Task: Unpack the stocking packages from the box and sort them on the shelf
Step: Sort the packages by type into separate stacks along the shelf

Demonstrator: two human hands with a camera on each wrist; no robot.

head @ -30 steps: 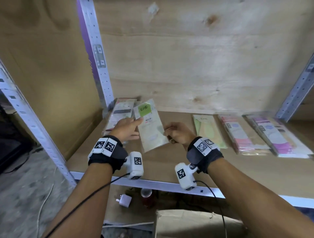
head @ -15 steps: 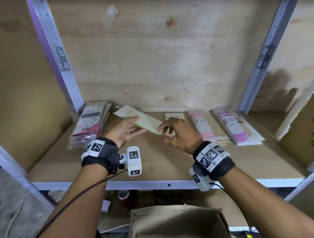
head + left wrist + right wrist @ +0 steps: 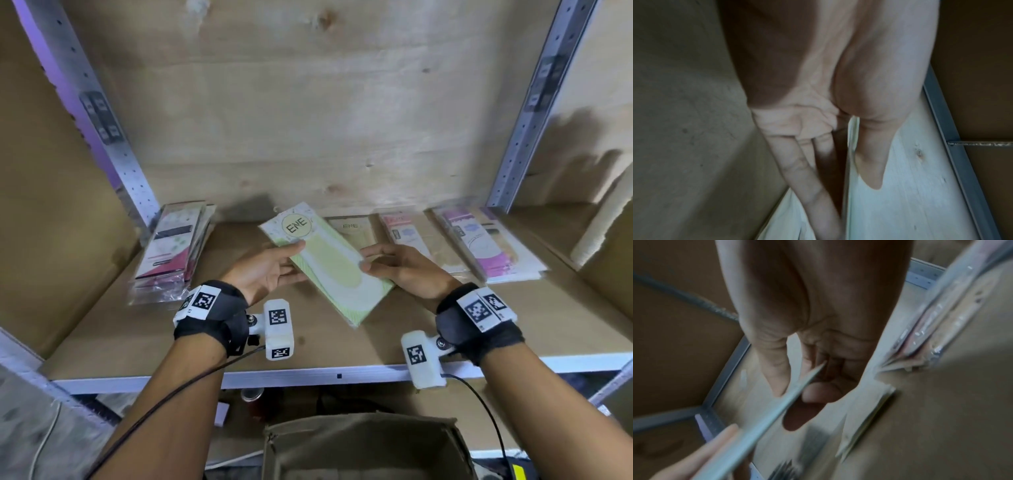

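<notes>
A pale green stocking package (image 3: 329,270) with a round "ENE" label lies face up and slantwise just above the wooden shelf (image 3: 339,375). My left hand (image 3: 270,270) pinches its left edge, thumb on top and fingers underneath. My right hand (image 3: 400,270) pinches the right edge the same way. The right wrist view shows the package (image 3: 777,410) edge-on between thumb and fingers of the right hand (image 3: 797,391). In the left wrist view the left hand (image 3: 851,203) has its thumb over the thin edge. The cardboard box (image 3: 363,445) stands open below the shelf.
Sorted piles lie along the back of the shelf: a pink-and-black stack (image 3: 171,250) at the left, a beige ENE package (image 3: 352,229), a pink pile (image 3: 407,236) and a purple pile (image 3: 479,246) to the right. Metal uprights (image 3: 534,102) frame the bay.
The green package has been turned from edge-on to face up, so its ENE label shows. Both hands have drawn it slightly nearer while still holding it.
</notes>
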